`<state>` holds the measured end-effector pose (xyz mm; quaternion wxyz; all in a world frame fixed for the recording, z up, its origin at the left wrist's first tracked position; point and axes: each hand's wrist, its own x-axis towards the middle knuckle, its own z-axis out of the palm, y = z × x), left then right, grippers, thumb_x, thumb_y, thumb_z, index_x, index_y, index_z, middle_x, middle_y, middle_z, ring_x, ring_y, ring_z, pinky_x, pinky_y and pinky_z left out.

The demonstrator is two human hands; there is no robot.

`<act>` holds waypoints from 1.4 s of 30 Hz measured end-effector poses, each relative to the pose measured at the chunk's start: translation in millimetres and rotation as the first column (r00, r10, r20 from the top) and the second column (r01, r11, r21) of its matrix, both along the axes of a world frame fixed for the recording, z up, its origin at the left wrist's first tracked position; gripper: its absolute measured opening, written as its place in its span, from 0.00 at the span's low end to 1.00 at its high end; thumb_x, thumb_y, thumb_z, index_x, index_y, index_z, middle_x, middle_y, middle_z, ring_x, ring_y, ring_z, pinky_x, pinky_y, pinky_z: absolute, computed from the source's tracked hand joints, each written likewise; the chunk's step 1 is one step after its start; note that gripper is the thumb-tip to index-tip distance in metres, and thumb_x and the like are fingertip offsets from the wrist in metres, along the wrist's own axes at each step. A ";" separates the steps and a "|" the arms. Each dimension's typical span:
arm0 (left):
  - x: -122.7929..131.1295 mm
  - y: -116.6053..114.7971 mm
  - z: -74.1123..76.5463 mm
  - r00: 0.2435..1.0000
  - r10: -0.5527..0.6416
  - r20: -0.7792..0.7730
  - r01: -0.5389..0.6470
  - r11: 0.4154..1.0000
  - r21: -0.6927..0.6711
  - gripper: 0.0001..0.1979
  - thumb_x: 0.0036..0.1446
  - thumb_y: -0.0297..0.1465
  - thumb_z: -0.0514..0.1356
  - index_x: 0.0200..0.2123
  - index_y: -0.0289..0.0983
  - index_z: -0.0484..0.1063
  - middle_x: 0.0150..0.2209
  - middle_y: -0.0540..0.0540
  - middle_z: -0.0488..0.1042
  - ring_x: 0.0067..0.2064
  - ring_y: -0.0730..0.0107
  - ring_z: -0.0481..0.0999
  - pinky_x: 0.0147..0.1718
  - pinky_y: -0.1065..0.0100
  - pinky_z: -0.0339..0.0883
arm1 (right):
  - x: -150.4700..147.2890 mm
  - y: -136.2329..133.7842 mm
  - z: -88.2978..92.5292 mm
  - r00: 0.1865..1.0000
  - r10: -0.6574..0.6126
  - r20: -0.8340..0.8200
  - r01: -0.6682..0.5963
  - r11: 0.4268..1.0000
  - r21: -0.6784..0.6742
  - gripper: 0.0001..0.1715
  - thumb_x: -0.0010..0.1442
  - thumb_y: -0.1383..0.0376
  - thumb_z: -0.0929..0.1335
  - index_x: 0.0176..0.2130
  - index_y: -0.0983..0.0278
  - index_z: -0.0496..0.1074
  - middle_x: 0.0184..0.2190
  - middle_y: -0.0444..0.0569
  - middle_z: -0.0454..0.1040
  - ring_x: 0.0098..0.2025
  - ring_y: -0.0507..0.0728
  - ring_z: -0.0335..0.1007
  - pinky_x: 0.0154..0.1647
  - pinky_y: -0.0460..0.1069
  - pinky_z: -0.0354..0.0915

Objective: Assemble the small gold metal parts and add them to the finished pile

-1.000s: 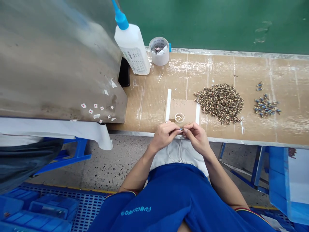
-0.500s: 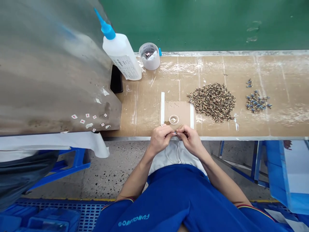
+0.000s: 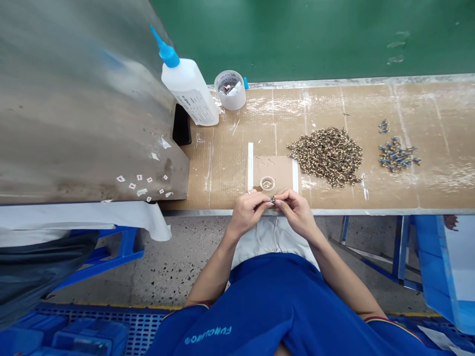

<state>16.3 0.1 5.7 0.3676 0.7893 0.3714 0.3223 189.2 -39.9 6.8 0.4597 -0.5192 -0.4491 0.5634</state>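
Observation:
Between my two hands, at the near edge of the bench, is a tiny blue and brass-coloured metal piece (image 3: 272, 200). My left hand (image 3: 249, 210) pinches it from the left with thumb and forefinger. My right hand (image 3: 297, 211) is closed on its other side, fingertips touching it. Just beyond the fingers, a small round clear cup (image 3: 267, 183) with pale contents sits on a cardboard pad (image 3: 274, 167). To the right lies a big heap of small brass-coloured metal pieces (image 3: 326, 155). Farther right is a smaller group of blue and brass pieces (image 3: 398, 155).
A white squeeze bottle (image 3: 193, 91) with a blue nozzle stands at the back left, beside a tape-roll container (image 3: 230, 94) of scraps. A dark phone (image 3: 181, 126) leans by the metal panel (image 3: 92, 123). A thin stick (image 3: 236, 127) lies on the bench.
My fingertips have shifted slightly around the small piece, and more of its brass-coloured part shows. The camera view has moved a little. The heaps lie as before.

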 end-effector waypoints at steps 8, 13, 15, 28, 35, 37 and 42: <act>-1.4 0.6 -3.2 0.998 0.010 0.062 -0.012 1.000 0.025 0.15 0.68 0.33 0.58 0.27 0.36 0.74 0.24 0.49 0.76 0.27 0.71 0.70 0.29 0.69 0.62 | 2.9 2.2 3.2 0.995 0.097 0.010 -0.097 0.995 -0.009 0.18 0.63 0.50 0.70 0.33 0.61 0.70 0.26 0.43 0.69 0.26 0.52 0.63 0.27 0.47 0.62; -4.6 -0.1 -2.1 0.997 0.022 0.073 -0.021 1.000 -0.013 0.16 0.67 0.34 0.58 0.27 0.36 0.75 0.24 0.48 0.76 0.27 0.71 0.71 0.29 0.69 0.64 | -2.2 2.2 3.8 0.994 0.096 0.042 -0.096 0.995 0.003 0.17 0.63 0.52 0.71 0.31 0.61 0.67 0.27 0.44 0.70 0.27 0.52 0.64 0.28 0.48 0.63; -5.8 0.2 -1.9 0.998 0.021 0.066 -0.021 1.000 -0.008 0.16 0.68 0.34 0.58 0.27 0.36 0.75 0.24 0.48 0.76 0.27 0.71 0.71 0.29 0.69 0.63 | -3.3 2.0 3.2 0.994 0.095 0.054 -0.096 0.995 0.015 0.17 0.63 0.52 0.70 0.31 0.60 0.67 0.26 0.44 0.70 0.27 0.52 0.64 0.28 0.48 0.63; -4.4 -0.8 0.5 0.999 -0.037 0.020 0.035 0.997 0.071 0.17 0.69 0.38 0.57 0.30 0.35 0.75 0.25 0.48 0.76 0.28 0.71 0.70 0.31 0.69 0.64 | 1.7 0.1 3.1 0.997 0.073 -0.029 -0.071 0.995 0.070 0.20 0.65 0.47 0.68 0.40 0.60 0.76 0.31 0.47 0.72 0.30 0.52 0.69 0.26 0.47 0.68; -6.8 0.1 1.1 0.996 -0.081 -0.039 0.084 0.993 0.082 0.17 0.70 0.37 0.54 0.31 0.36 0.76 0.24 0.48 0.73 0.29 0.69 0.70 0.31 0.68 0.62 | 3.1 -1.4 2.5 0.990 0.098 0.102 -0.116 0.976 0.182 0.14 0.69 0.55 0.65 0.41 0.57 0.79 0.41 0.52 0.74 0.34 0.55 0.69 0.30 0.50 0.68; -7.4 -0.1 0.9 0.995 -0.083 -0.061 0.087 0.994 0.071 0.18 0.70 0.38 0.54 0.32 0.36 0.76 0.24 0.48 0.72 0.29 0.69 0.70 0.31 0.68 0.62 | 3.6 -2.0 2.2 0.986 0.110 0.124 -0.132 0.973 0.187 0.13 0.69 0.56 0.65 0.42 0.57 0.79 0.42 0.53 0.74 0.34 0.55 0.69 0.29 0.49 0.68; -8.5 0.7 1.6 0.994 -0.103 -0.036 0.105 0.991 0.084 0.18 0.71 0.37 0.53 0.32 0.36 0.75 0.25 0.47 0.73 0.29 0.68 0.69 0.31 0.68 0.62 | 4.4 -3.2 1.7 0.976 0.112 0.185 -0.154 0.961 0.228 0.12 0.69 0.58 0.65 0.42 0.57 0.78 0.42 0.53 0.74 0.35 0.55 0.70 0.27 0.48 0.66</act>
